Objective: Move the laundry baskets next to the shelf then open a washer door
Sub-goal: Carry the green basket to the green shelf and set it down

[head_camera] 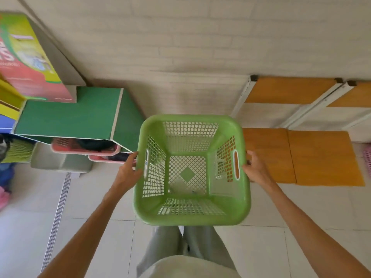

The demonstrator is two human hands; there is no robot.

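A light green mesh laundry basket (191, 217) is held in front of me above the tiled floor, empty. My left hand (128, 169) grips its left rim by the handle slot. My right hand (256, 167) grips the right rim by the other slot. The shelf (289, 90) with white metal posts and orange boards stands against the wall to the right, just beyond the basket. No washer is in view.
A green box (68, 115) with a colourful carton (26, 57) on top sits at the left. Under it lie two pink baskets (86, 151) with dark clothes. A floor drain strip (58, 217) runs along the left. A pink basket edge (367, 159) shows at far right.
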